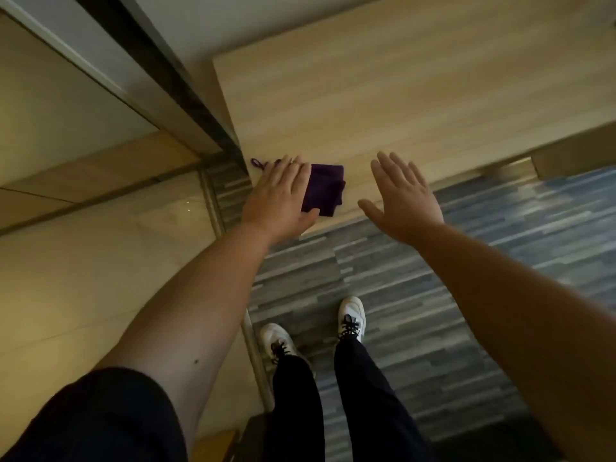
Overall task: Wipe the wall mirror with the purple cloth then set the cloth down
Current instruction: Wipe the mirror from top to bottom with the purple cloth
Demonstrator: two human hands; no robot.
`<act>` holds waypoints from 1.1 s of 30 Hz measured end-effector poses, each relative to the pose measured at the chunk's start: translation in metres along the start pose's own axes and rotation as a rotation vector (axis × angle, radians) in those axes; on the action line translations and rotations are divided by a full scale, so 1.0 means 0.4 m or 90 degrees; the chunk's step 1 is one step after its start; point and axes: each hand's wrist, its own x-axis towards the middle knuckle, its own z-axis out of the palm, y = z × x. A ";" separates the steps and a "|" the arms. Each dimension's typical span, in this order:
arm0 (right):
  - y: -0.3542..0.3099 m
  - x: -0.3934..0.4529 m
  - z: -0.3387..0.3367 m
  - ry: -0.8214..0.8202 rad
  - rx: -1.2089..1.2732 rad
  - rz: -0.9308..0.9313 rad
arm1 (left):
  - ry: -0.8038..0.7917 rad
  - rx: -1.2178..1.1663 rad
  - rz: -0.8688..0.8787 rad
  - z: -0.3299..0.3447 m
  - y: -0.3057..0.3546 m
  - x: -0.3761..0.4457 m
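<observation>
My flat left hand (283, 195) rests on the folded purple cloth (325, 190) at the pale wooden counter (400, 95) edge; my right hand (405, 201) hovers open; a careless sweep could drop it

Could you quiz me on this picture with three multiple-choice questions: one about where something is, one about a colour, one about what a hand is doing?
1. Where does the purple cloth lie?
A. on the carpet
B. near the front edge of the wooden counter
C. over a shoe

2. What colour are the shoes?
A. white
B. red
C. brown

3. How is the right hand?
A. gripping the cloth
B. clenched in a fist
C. open, holding nothing

Answers: 1 B, the folded cloth sits on the wood by its edge, partly under the left hand. 2 A, both shoes are white with dark laces. 3 C, its fingers are spread, apart from the cloth.
</observation>
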 end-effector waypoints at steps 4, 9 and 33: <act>0.003 0.026 0.067 0.000 -0.007 0.009 | -0.022 0.068 0.072 0.069 -0.029 0.079; 0.000 0.044 0.118 -0.002 -0.010 0.003 | -0.004 0.105 0.123 0.140 -0.054 0.130; -0.450 0.029 -0.333 0.021 -0.046 -0.264 | 0.380 0.077 -0.217 -0.329 -0.292 -0.366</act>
